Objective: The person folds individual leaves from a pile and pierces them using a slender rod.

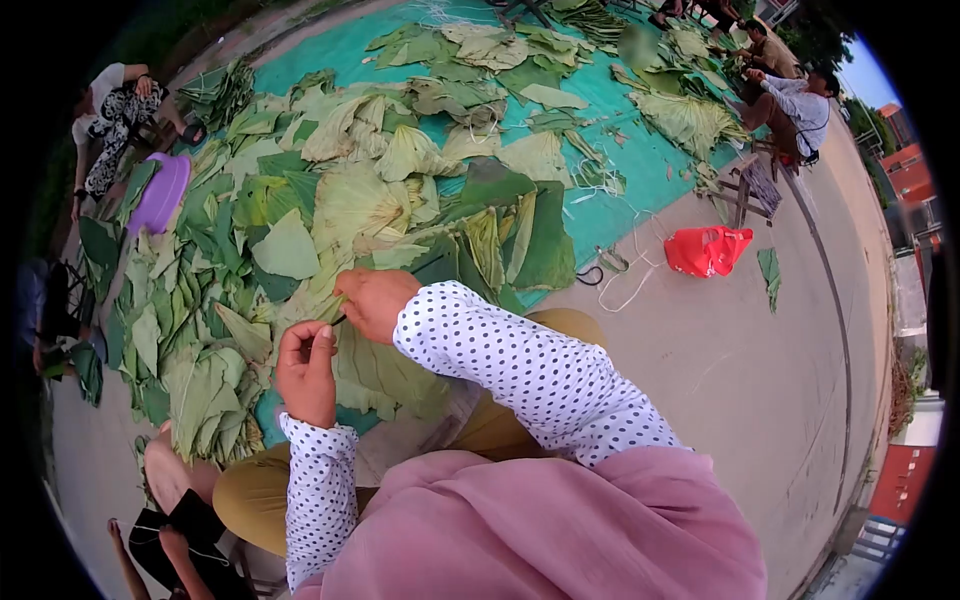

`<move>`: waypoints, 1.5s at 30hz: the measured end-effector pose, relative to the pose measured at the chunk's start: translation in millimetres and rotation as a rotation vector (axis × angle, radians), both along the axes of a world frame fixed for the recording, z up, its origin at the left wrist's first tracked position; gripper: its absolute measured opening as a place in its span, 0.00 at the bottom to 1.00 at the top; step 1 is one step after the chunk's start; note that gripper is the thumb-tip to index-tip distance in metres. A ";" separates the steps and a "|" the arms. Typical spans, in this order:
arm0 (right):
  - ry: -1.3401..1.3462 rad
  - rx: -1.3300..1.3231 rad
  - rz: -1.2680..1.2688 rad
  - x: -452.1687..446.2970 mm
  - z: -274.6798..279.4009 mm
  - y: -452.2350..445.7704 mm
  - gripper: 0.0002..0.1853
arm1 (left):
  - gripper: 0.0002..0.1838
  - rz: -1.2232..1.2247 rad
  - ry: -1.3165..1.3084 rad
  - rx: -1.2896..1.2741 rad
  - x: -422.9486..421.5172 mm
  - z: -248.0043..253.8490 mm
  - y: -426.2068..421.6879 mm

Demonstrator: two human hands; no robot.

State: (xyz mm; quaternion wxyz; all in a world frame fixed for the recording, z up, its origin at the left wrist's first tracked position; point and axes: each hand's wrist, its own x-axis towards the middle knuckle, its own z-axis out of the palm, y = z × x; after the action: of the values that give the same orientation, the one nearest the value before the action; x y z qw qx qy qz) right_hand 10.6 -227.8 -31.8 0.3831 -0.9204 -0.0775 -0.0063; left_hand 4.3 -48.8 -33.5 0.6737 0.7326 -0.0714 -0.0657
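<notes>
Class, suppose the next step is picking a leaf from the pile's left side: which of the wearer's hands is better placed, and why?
Probably the left hand: it is nearer the leaves on that side, while the right hand sits farther across.

Lotus leaves point(360, 210) lie heaped on a tarp point(622, 195) before the wearer, spilling past its left side onto the pavement point(745, 360). A basin point(163, 190) sits at the heap's left edge, a seated person point(125, 110) just beyond it. To the right, a plastic bag point(705, 252) rests on the pavement, with string point(628, 298) left of it, a stool point(748, 195) behind it and a single leaf point(769, 276) to its right. Farther back right, a second leaf pile point(690, 122) lies on the tarp, beside other seated people point(800, 108).
</notes>
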 end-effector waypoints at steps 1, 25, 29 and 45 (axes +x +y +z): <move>0.022 -0.034 -0.009 2.0 -7.4 -1.1 0.13 | 0.05 0.004 -0.001 0.007 -1.7 -0.7 -0.8; 0.266 0.236 0.459 3.7 -12.3 2.5 0.12 | 0.07 0.027 0.118 -0.101 -15.8 -26.3 32.3; -0.044 0.049 0.211 14.5 14.7 -13.9 0.07 | 0.07 0.042 0.231 -0.129 9.5 -56.1 42.9; -0.161 0.161 -0.191 45.3 53.7 -50.1 0.05 | 0.34 -0.346 -0.100 1.324 83.4 -281.0 28.9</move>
State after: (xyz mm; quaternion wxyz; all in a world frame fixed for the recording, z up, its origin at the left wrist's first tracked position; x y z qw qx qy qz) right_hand 55.9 -277.9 21.9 0.4458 -0.8864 -0.0193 -0.1229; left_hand 87.7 -19.9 -314.5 0.0597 0.9703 -0.1633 -0.1685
